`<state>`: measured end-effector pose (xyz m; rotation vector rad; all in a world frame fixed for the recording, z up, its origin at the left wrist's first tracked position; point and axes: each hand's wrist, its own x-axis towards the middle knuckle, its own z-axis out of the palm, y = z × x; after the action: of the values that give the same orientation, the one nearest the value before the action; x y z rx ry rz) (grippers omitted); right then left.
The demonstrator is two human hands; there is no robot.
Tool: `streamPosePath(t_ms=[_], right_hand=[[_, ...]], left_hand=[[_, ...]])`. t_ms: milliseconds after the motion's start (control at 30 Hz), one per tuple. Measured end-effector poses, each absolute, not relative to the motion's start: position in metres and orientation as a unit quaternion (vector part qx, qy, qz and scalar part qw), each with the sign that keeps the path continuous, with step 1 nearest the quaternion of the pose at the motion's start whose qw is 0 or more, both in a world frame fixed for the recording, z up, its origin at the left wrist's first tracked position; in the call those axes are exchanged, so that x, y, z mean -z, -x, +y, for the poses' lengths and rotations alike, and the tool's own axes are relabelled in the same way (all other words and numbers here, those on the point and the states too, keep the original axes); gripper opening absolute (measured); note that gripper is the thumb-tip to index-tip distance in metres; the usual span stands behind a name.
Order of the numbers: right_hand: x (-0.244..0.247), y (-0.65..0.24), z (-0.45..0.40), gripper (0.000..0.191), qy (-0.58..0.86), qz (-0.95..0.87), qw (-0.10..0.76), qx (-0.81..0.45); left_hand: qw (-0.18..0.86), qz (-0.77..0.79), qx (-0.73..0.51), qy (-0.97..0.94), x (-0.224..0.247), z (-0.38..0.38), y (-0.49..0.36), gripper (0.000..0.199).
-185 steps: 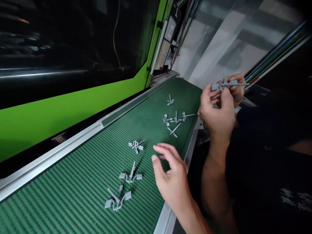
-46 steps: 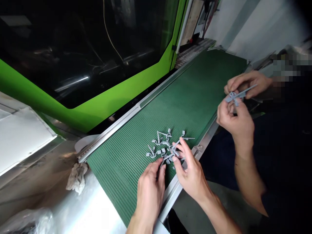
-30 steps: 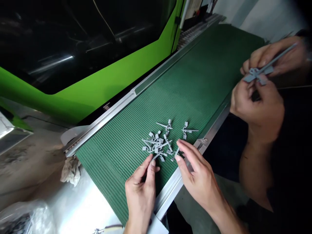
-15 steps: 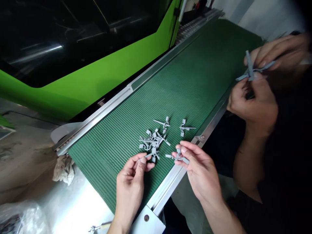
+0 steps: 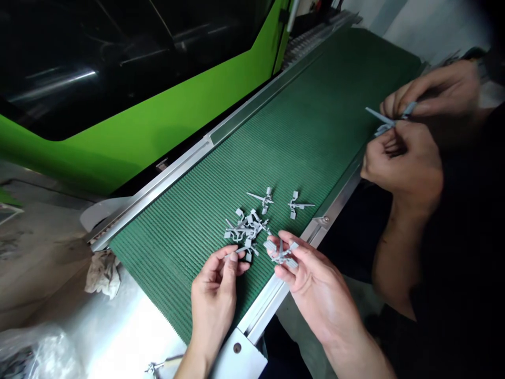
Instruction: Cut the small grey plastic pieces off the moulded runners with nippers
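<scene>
Between thumb and forefinger, my left hand (image 5: 216, 281) pinches the thin stem of a small grey branched plastic part (image 5: 248, 248), held at the near edge of a pile. Over the metal side rail, my right hand (image 5: 307, 268) holds another grey branched plastic part (image 5: 281, 255) in its curled fingers, its flat tabs pointing outward. Several like parts lie tangled in a pile (image 5: 244, 227) on the green ribbed conveyor belt (image 5: 185, 226). Beyond the pile lie two single parts, one (image 5: 265, 199) at its far side and one (image 5: 295, 205) nearer the right rail.
At the right, a co-worker's hands (image 5: 406, 152) hold a similar grey part (image 5: 381, 118) over the belt's edge. A green machine (image 5: 181, 102) with a dark window borders the far side. A crumpled rag (image 5: 102, 273) and a clear plastic bag (image 5: 43, 352) are at lower left.
My right hand has moved slightly left and turned its part, so the tabs now show differently. My left hand has barely moved. The co-worker's hands have shifted left, turning their part.
</scene>
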<state>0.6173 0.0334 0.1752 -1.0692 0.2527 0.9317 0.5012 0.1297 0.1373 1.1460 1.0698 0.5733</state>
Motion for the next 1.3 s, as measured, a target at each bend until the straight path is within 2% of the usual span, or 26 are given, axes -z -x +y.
streamPosePath(t_ms=[533,633,1100,1300], right_hand=[[-0.182,-0.612,0.028,0.020,0.490,0.083,0.759,-0.420],[-0.179,-0.612,0.026,0.024,0.495,0.071,0.765,-0.406],[-0.168,-0.608,0.023,0.044,0.608,0.005,0.726,-0.322],[-0.160,-0.606,0.021,0.045,0.664,-0.082,0.682,-0.295]], left_hand=[[0.669,0.465,-0.252,-0.523,-0.134,0.130,-0.500,0.031],[0.676,0.461,-0.251,-0.517,-0.132,0.132,-0.497,0.031],[0.851,0.411,-0.178,-0.275,-0.156,0.145,-0.487,0.016],[0.887,0.399,-0.169,-0.161,-0.151,0.142,-0.487,0.009]])
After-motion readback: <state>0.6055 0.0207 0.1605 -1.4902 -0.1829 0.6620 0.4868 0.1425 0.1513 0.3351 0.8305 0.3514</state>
